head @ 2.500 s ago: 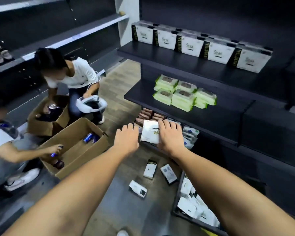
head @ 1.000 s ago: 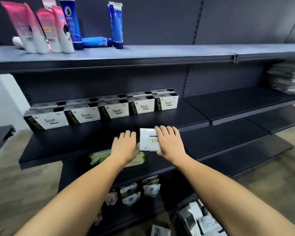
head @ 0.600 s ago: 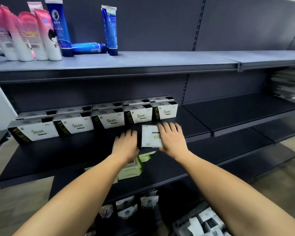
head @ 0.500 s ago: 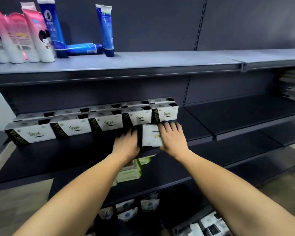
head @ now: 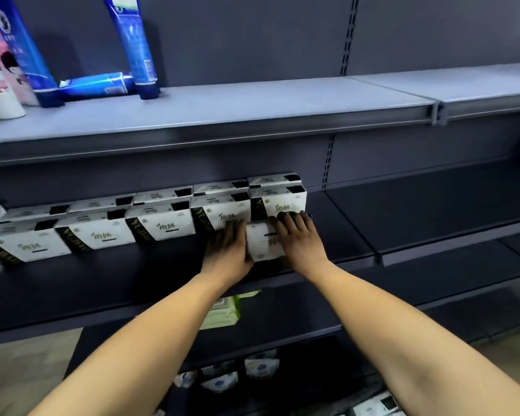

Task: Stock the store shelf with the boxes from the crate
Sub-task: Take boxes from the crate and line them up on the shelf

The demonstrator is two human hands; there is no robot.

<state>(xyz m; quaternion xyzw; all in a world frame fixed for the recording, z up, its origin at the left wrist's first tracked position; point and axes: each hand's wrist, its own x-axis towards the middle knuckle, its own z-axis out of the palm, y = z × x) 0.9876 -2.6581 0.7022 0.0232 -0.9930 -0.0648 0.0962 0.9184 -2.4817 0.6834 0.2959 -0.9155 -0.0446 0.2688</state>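
A white box lies on the dark middle shelf, just in front of the right end of a row of matching white-and-black boxes. My right hand holds it, fingers laid over its top right part and reaching the rear box; the thumb is hidden. My left hand presses straight fingers against its left side. A corner of the crate with more boxes shows at the bottom right.
The grey shelf above carries blue tubes and pink and white tubes at the left. Green packs lie on the lower shelf, small pouches below them. The middle shelf's right bay is bare.
I rose from the crate on the floor with the white box between my hands, turned to the shelf, and moved the box forward up to the row's right end.
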